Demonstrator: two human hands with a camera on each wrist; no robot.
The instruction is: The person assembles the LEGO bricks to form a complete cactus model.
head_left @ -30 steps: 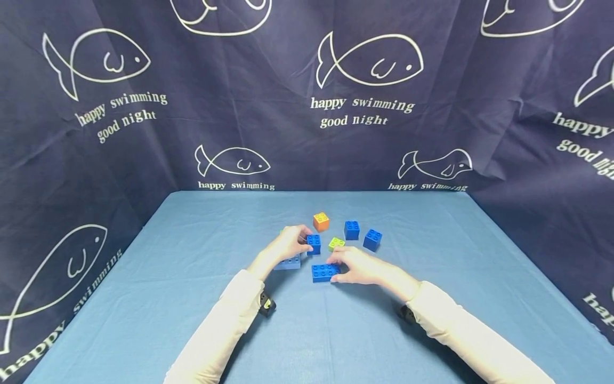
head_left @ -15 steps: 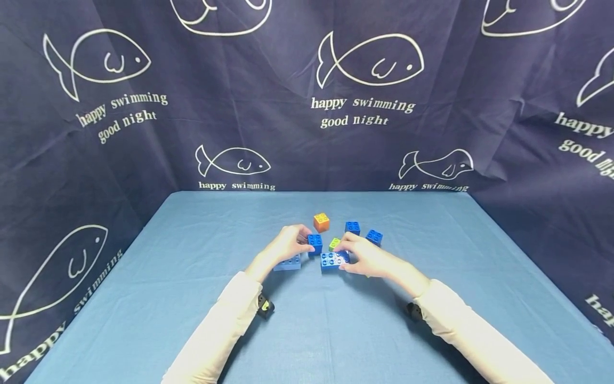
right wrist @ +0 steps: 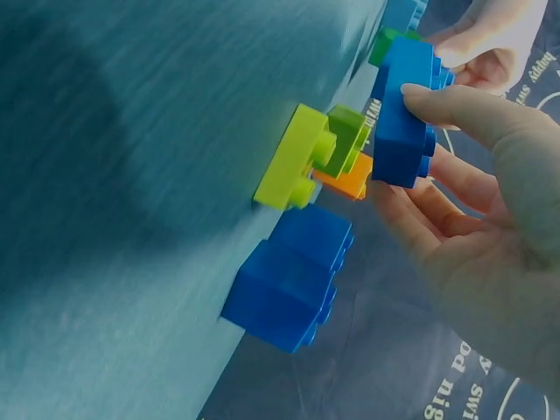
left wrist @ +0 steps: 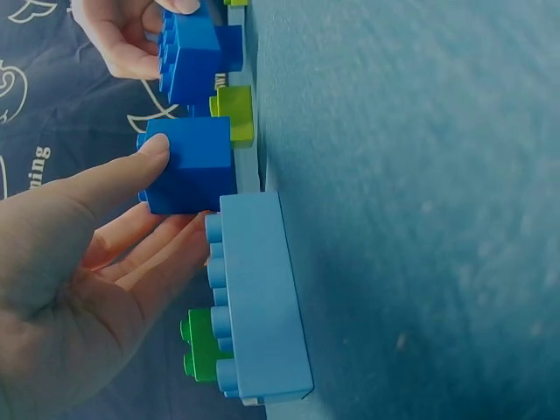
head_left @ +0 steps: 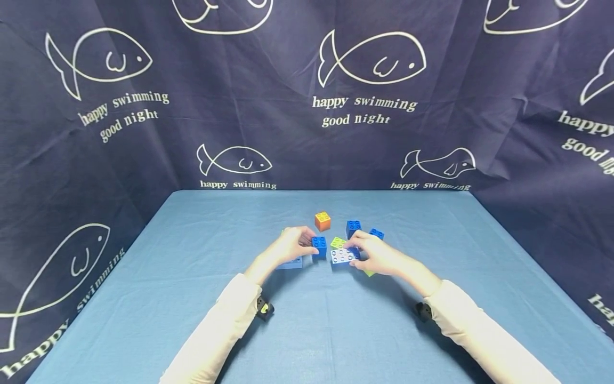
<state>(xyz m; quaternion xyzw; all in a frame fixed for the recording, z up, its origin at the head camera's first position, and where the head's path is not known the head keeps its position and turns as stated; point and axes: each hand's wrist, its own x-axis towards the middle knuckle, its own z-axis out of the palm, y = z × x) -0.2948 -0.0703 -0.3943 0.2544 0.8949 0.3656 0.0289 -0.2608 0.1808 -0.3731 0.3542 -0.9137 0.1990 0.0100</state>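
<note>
In the head view my left hand (head_left: 291, 244) pinches a square blue toy building brick (head_left: 318, 246), studs up, between thumb and fingers. My right hand (head_left: 376, 255) grips a longer blue brick (head_left: 341, 257) by its right end; the right wrist view shows that brick raised above the table, thumb on one side and fingers on the other. The two held bricks are side by side with a small gap. Close under the left hand lies a long light-blue brick (left wrist: 262, 297), and a green brick (left wrist: 202, 346) shows behind it in the left wrist view.
Beyond the hands stand an orange brick (head_left: 323, 221) and two square blue bricks, one (head_left: 353, 228) upright and the other (head_left: 377, 233) partly behind the right hand. One lime brick (head_left: 338, 242) sits behind the long blue brick; another (head_left: 369, 272) peeks out beneath the right hand. A fish-print curtain (head_left: 297, 117) backs the table.
The right hand has lifted the long blue brick from the table and carried it back and to the right. The left hand, still holding the square brick, has shifted slightly right.
</note>
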